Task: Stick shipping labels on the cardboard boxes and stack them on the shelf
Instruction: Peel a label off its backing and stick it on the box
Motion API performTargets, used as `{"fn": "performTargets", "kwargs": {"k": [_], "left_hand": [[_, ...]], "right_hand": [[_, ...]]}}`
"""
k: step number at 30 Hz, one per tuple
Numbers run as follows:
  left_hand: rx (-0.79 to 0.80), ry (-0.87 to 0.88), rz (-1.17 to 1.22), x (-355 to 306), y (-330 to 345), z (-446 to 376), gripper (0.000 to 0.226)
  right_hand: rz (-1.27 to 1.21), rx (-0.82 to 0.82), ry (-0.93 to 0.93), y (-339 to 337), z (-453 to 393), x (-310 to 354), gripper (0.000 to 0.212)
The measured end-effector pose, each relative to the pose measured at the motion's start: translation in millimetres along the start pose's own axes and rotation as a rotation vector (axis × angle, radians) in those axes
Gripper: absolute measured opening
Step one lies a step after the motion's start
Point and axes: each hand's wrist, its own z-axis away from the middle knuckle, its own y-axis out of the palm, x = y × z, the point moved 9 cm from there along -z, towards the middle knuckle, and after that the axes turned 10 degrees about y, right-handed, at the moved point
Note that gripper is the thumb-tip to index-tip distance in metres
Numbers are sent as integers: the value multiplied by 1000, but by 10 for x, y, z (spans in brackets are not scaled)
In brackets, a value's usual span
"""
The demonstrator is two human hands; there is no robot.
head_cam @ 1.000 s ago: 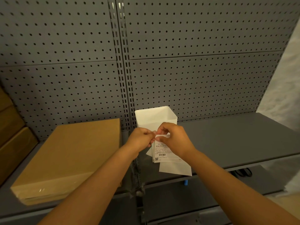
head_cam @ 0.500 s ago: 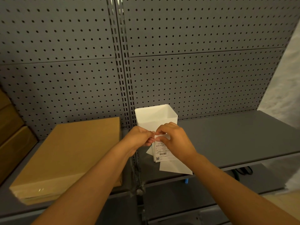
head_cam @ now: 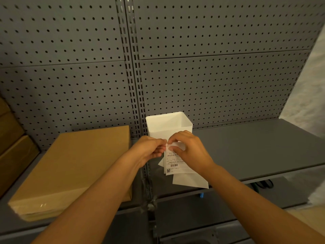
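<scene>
White paper fills my hands: my left hand [head_cam: 149,148] and right hand [head_cam: 189,149] both pinch the top edge of the label [head_cam: 173,164], fingertips nearly touching, above the shelf [head_cam: 255,147]. Left on the shelf lies a flat box [head_cam: 70,169]; behind the label stands a white bin [head_cam: 168,124] against the pegboard [head_cam: 211,76].

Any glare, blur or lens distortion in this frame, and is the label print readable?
Head view: dim, warm light; wide-angle bending bows the pegboard edges; small glare on the cardboard box near corner; shipping label barcode visible, its text too small to read; both hands sharp, left hand, right hand.
</scene>
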Motion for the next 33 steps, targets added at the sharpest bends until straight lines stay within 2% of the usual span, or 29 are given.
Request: {"fn": "performTargets", "kwargs": {"k": [5, 8, 13, 16, 22, 27, 33], "left_hand": [[-21, 39, -63, -8, 8, -40, 22], [-54, 58, -145, 15, -29, -72, 24], [-69, 28, -230, 79, -97, -132, 30], [-71, 42, -285, 77, -111, -171, 34], [-90, 31, -379, 105, -170, -219, 30], [-132, 17, -472, 134, -246, -253, 29], [-114, 4, -509, 170, -242, -259, 31]], "right_hand": [[23, -3, -9, -42, -9, 41, 3], [1, 17, -24, -63, -18, 46, 6], [-146, 55, 116, -189, -50, -40, 7], [-189, 81, 139, -259, -57, -67, 9], [-247, 19, 184, -474, -63, -216, 9], [-327, 35, 220, -591, -10, -337, 5], [-369, -16, 274, -712, 40, -526, 5]]}}
